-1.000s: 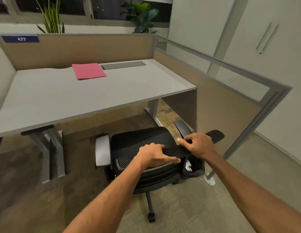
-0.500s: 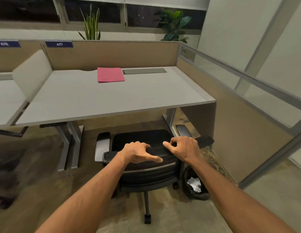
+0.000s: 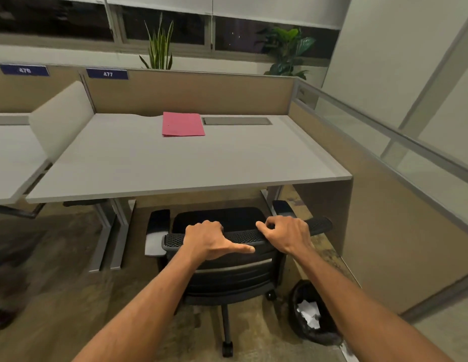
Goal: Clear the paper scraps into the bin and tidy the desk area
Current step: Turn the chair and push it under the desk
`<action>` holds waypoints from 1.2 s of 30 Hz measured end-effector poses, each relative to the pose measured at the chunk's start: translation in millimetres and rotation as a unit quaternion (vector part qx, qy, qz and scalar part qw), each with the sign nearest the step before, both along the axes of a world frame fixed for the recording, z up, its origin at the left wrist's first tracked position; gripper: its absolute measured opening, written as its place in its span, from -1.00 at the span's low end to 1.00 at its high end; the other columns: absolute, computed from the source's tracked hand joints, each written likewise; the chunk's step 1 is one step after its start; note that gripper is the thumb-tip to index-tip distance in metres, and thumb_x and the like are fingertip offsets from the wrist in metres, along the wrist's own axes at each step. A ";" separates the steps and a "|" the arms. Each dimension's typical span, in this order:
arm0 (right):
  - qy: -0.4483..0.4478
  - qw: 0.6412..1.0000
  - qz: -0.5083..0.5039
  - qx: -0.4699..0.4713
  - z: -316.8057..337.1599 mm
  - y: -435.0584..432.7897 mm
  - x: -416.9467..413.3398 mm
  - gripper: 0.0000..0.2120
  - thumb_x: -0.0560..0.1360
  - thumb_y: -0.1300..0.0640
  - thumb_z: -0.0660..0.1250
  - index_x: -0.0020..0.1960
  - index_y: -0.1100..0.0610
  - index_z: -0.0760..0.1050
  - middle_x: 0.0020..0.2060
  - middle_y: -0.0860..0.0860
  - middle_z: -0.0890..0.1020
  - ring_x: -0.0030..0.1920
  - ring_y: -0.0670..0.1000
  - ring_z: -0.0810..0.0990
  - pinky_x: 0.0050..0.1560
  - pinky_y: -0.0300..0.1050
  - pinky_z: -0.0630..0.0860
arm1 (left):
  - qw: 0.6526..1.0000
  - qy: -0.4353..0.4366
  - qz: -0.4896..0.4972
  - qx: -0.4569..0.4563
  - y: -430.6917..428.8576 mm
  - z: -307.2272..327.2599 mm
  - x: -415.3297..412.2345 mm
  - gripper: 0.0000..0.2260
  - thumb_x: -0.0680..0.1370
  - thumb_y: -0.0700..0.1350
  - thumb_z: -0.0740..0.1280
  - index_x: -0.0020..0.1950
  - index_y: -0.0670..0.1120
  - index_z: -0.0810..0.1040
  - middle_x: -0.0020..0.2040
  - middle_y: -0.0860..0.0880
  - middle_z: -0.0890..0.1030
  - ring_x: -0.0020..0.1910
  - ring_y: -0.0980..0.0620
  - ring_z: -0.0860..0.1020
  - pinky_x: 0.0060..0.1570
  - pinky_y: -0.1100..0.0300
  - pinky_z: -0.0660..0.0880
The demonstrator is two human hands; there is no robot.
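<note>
A black office chair (image 3: 227,273) faces the grey desk (image 3: 154,165), its seat partly under the desk's front edge. My left hand (image 3: 212,240) grips the top of the chair's mesh backrest, fingers curled over it and thumb along the rear. My right hand (image 3: 286,233) holds the same top edge further right. A black bin (image 3: 303,333) with crumpled white paper scraps (image 3: 310,313) inside stands on the floor to the right of the chair, partly behind my right forearm. A pink folder (image 3: 182,124) lies flat at the back of the desk.
A tan partition (image 3: 191,92) backs the desk, and a glass-topped partition (image 3: 379,205) closes the right side. A second desk (image 3: 8,158) with a white divider (image 3: 63,118) adjoins on the left. A grey cable tray cover (image 3: 237,120) sits beside the folder. Plants stand behind.
The chair has turned square to the desk and moved towards it with both hands on the backrest. The bin, earlier hidden behind the chair, now shows at the right.
</note>
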State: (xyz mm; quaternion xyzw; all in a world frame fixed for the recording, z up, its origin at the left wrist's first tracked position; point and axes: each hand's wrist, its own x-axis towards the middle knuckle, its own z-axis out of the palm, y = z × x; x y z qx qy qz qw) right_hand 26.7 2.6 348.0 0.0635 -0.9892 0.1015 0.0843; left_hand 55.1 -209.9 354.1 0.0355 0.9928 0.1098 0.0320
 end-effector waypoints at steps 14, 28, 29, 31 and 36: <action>-0.037 0.997 -0.024 0.061 -1.7 -44.1 -76.3 -0.42 0.47 -0.42 -0.05 -0.07 -0.15 0.66 -0.48 -0.15 0.49 -0.35 -0.07 0.47 -0.05 -0.06 0.41 | 0.999 0.032 0.031 0.030 -43.6 0.3 -62.6 -0.17 0.15 0.70 -0.16 -0.48 -0.04 0.41 -0.50 0.02 0.50 -0.44 0.03 0.49 -0.06 -0.07 0.51; -0.055 0.995 -0.025 0.078 -5.3 -74.6 -136.7 -0.30 0.41 -0.47 -0.14 -0.25 -0.09 0.65 -0.51 -0.14 0.46 -0.42 -0.08 0.41 -0.15 -0.05 0.36 | 0.989 -0.029 0.142 -0.034 -65.6 -2.2 -116.1 -0.12 0.26 0.62 -0.24 -0.33 -0.05 0.57 -0.24 0.00 0.63 -0.01 -0.07 0.58 0.35 -0.39 0.03; -0.050 0.995 -0.023 0.077 -4.3 -75.1 -139.3 -0.29 0.41 -0.47 -0.15 -0.26 -0.08 0.65 -0.52 -0.14 0.46 -0.42 -0.08 0.42 -0.15 -0.05 0.37 | 0.989 -0.027 0.143 -0.035 -66.3 -2.2 -119.1 -0.12 0.26 0.62 -0.24 -0.31 -0.05 0.58 -0.23 0.00 0.63 -0.02 -0.06 0.58 0.34 -0.40 0.05; -0.047 0.996 -0.021 0.075 -1.7 -76.7 -144.9 -0.30 0.41 -0.47 -0.14 -0.24 -0.07 0.65 -0.52 -0.15 0.45 -0.41 -0.08 0.42 -0.12 -0.04 0.39 | 0.990 -0.023 0.136 -0.039 -67.6 -1.5 -126.0 -0.12 0.27 0.62 -0.23 -0.31 -0.05 0.58 -0.24 0.00 0.64 -0.05 -0.06 0.58 0.32 -0.40 0.08; -0.051 0.996 -0.016 0.074 1.7 -82.8 -156.2 -0.32 0.44 -0.44 -0.07 -0.26 -0.02 0.65 -0.50 -0.13 0.46 -0.45 -0.12 0.35 -0.12 -0.07 0.33 | 0.993 0.014 0.117 -0.014 -73.4 -5.1 -142.5 -0.26 0.29 0.61 -0.14 -0.38 -0.01 0.44 -0.24 -0.01 0.63 -0.16 -0.03 0.58 0.24 -0.27 0.31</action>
